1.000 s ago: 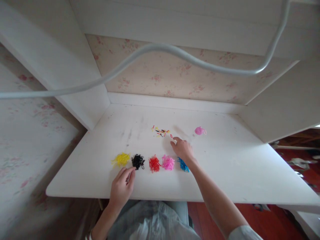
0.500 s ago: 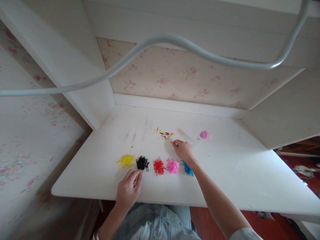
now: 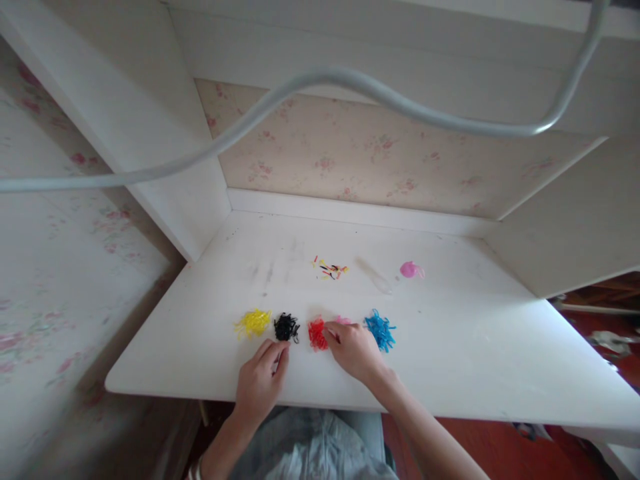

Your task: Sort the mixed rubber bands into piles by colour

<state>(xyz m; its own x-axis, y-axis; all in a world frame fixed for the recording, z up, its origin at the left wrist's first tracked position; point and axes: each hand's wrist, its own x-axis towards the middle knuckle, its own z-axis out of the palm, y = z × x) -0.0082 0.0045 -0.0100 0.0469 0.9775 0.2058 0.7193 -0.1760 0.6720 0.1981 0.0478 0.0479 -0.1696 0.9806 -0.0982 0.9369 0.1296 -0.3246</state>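
Observation:
My left hand (image 3: pixel 261 377) is closed in a pinch at the near edge of the black pile of small rubber bands (image 3: pixel 286 327). What its fingertips hold, if anything, is too small to tell. My right hand (image 3: pixel 356 347) reaches over the red rubber bands (image 3: pixel 317 335), fingertips pinched together at that pile's right side; anything between them is hidden. It covers most of the pink rubber bands (image 3: pixel 343 320). Yellow rubber bands (image 3: pixel 253 323) lie left of the black ones. Blue rubber bands (image 3: pixel 381 330) lie just right of my right hand.
Farther back on the white desk (image 3: pixel 465 353) lies a small mix of red, yellow and black pieces (image 3: pixel 330 269). A clear, long thin thing (image 3: pixel 375 276) is right of it, then a pink round thing with a loop (image 3: pixel 410 269). A pale cable (image 3: pixel 330 77) crosses above.
My right hand has come back from beside the mixed pieces, where a red bit showed at its fingertips, to the red pile. Blue bands are uncovered, pink ones mostly covered. My left hand has barely moved.

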